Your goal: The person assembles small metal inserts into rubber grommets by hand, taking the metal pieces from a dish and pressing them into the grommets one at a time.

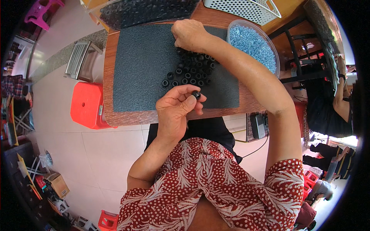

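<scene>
Near the front edge of the table, my left hand [173,109] pinches a small black cylindrical cap [196,94] between thumb and fingers; something light shows in its end. A pile of similar black caps [192,69], round with hollow or ringed ends, lies on the dark grey textured mat [142,65] just beyond it. My right hand [190,35] reaches over the far side of the pile, close to the clear bin. Its fingers are curled closed and point down, so whatever they hold is hidden.
A clear bin [150,13] full of black pieces stands at the table's far edge. On the right is a round clear tub [252,46] of small bluish transparent pieces, with a white perforated basket [243,9] behind it. A red stool [86,104] stands left of the table.
</scene>
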Tool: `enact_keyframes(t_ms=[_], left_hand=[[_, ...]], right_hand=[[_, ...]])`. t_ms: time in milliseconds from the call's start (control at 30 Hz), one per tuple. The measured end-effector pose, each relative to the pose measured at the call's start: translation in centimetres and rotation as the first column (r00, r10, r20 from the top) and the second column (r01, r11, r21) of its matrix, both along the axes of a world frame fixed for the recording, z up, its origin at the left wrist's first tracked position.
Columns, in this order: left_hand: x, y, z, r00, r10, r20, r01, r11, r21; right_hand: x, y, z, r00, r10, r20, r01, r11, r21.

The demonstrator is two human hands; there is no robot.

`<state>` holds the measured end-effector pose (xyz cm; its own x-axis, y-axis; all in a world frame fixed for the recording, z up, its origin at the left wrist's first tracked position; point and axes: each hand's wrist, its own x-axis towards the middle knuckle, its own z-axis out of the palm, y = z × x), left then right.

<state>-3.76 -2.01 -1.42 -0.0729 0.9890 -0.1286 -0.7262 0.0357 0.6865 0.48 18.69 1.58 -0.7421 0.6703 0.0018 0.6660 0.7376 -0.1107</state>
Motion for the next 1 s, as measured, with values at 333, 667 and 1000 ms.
enact_keyframes(t_ms=[333, 667, 1000], left_hand=[[0.1, 0.2, 0.4, 0.999, 0.013, -0.043, -0.016, 0.999, -0.048], [0.3, 1.1, 1.2, 0.993, 0.003, -0.116, -0.007, 0.999, -0.037], [1.5, 0.8, 1.5, 0.995, 0.001, -0.097, -0.008, 0.998, -0.069]], right_hand=[[6.3, -4.4, 2.7, 0.769, -0.093, -0.632, -0.228, 0.885, -0.407], [10.7, -10.9, 1.5, 0.424, -0.649, -0.631, -0.39, 0.498, -0.774], [10.9, -13.5, 1.0, 0.301, -0.68, -0.668, -0.357, 0.57, -0.74]])
